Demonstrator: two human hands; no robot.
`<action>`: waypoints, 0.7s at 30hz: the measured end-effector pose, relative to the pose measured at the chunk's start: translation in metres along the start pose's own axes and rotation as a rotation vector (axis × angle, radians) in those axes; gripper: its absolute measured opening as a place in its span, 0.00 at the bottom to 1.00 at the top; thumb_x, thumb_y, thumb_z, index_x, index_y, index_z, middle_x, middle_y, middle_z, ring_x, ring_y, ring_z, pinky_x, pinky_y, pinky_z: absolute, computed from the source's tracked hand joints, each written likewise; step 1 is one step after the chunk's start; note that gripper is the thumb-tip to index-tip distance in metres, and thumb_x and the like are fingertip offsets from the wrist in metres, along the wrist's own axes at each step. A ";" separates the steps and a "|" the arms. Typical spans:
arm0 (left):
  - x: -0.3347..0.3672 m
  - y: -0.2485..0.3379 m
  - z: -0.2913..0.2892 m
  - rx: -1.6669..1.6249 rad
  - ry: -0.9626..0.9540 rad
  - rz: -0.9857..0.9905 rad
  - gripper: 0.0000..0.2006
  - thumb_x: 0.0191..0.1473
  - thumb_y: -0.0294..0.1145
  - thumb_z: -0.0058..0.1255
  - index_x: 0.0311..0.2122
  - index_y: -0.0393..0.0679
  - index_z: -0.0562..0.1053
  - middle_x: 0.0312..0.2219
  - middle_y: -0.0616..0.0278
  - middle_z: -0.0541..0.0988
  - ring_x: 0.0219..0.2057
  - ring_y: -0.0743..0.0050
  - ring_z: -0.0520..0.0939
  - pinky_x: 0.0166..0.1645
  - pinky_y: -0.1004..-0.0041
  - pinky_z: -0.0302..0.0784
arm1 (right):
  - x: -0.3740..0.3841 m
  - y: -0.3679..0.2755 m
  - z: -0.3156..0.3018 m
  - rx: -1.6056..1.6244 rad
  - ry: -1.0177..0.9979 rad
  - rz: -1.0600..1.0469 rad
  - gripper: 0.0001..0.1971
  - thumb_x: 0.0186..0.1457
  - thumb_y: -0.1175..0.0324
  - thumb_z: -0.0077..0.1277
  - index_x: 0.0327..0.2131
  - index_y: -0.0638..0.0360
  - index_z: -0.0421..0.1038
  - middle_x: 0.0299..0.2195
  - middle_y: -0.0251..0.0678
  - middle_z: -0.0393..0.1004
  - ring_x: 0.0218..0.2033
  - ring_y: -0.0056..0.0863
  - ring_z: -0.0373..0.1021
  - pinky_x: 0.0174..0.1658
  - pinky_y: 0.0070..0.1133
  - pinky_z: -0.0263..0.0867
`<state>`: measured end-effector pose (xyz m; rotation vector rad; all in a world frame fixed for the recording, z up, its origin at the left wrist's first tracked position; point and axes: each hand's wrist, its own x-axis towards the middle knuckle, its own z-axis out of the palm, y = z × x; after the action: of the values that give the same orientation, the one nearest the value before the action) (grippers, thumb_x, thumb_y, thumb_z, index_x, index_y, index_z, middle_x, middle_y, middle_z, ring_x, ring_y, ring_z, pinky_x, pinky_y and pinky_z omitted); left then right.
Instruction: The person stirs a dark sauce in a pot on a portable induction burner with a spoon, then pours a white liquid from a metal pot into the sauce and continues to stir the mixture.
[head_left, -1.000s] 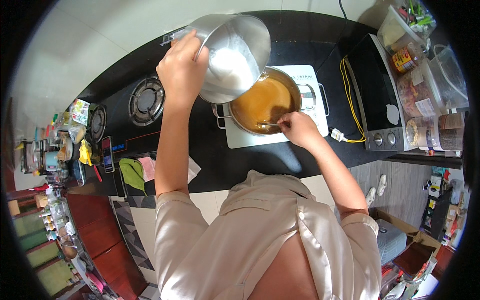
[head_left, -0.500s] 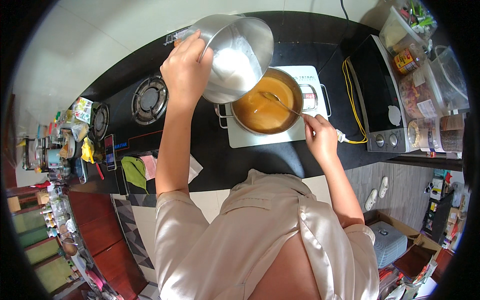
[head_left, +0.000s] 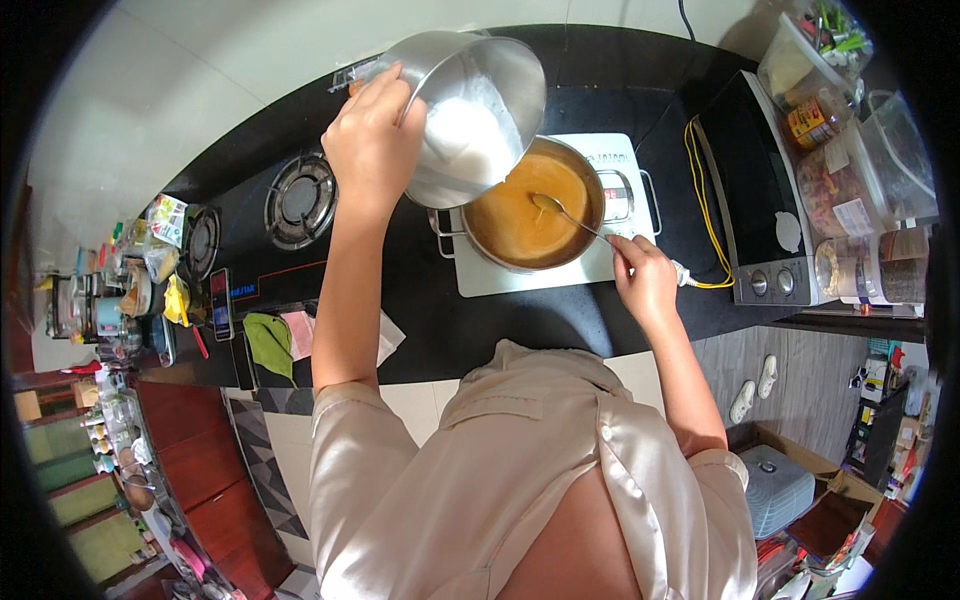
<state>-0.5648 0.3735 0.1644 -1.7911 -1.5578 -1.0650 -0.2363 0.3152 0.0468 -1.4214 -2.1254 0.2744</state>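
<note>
My left hand [head_left: 373,150] is closed on the near-left side of a metal pot [head_left: 425,75], tilted to the right over another pot. White liquid [head_left: 468,140] lies inside it, up toward its lowered rim. Below stands a steel cooking pot [head_left: 475,240] on a white portable cooktop [head_left: 500,283], holding an orange-brown liquid [head_left: 520,225] with a creamy surface. My right hand [head_left: 645,275] pinches the handle of a metal spoon [head_left: 570,216], whose bowl is at the surface of the orange-brown liquid. Whether liquid is flowing between the pots is hard to make out.
Gas burners [head_left: 300,200] sit left of the cooktop, with a green cloth [head_left: 268,345] and a phone [head_left: 221,303] near the counter's front edge. A microwave [head_left: 750,180] stands right, beside a yellow cord [head_left: 705,200]. Plastic containers [head_left: 845,180] crowd the far right.
The spoon's bowl has shifted slightly right and nearer to me in the liquid, and my right hand has moved slightly down and right. The tilted pot stays almost still.
</note>
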 end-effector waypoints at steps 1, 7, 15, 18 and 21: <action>-0.001 0.000 0.000 0.003 0.000 0.002 0.14 0.43 0.27 0.52 0.16 0.40 0.59 0.38 0.60 0.82 0.29 0.60 0.82 0.30 0.68 0.76 | 0.001 0.001 0.001 0.007 -0.024 0.017 0.08 0.51 0.74 0.53 0.35 0.57 0.79 0.21 0.39 0.72 0.21 0.34 0.71 0.26 0.29 0.67; 0.000 0.002 -0.001 0.002 0.003 0.005 0.15 0.43 0.27 0.53 0.16 0.40 0.58 0.38 0.61 0.82 0.28 0.60 0.81 0.29 0.69 0.76 | 0.004 0.045 0.015 0.668 -0.152 0.471 0.09 0.58 0.72 0.50 0.38 0.67 0.77 0.21 0.23 0.71 0.22 0.09 0.62 0.26 0.14 0.59; -0.002 0.002 -0.001 0.022 0.000 0.023 0.14 0.43 0.27 0.52 0.16 0.41 0.58 0.38 0.62 0.82 0.27 0.62 0.81 0.28 0.70 0.75 | 0.027 0.015 0.009 0.301 -0.237 0.386 0.10 0.50 0.64 0.53 0.36 0.54 0.79 0.19 0.41 0.74 0.20 0.32 0.71 0.29 0.26 0.67; -0.001 0.003 0.001 0.014 0.021 0.032 0.15 0.43 0.27 0.53 0.17 0.41 0.58 0.39 0.61 0.82 0.27 0.61 0.81 0.29 0.70 0.76 | 0.041 -0.001 0.009 0.191 -0.184 0.296 0.09 0.52 0.66 0.55 0.36 0.57 0.79 0.16 0.36 0.71 0.16 0.24 0.66 0.24 0.23 0.62; -0.002 0.005 -0.002 0.006 0.003 0.026 0.16 0.44 0.28 0.53 0.17 0.41 0.58 0.40 0.61 0.81 0.29 0.60 0.81 0.31 0.69 0.76 | 0.051 -0.015 -0.004 0.159 -0.172 0.293 0.10 0.51 0.64 0.54 0.35 0.54 0.79 0.20 0.42 0.75 0.22 0.35 0.72 0.30 0.30 0.67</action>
<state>-0.5608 0.3694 0.1644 -1.8006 -1.5300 -1.0492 -0.2602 0.3538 0.0739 -1.6609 -1.9699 0.6850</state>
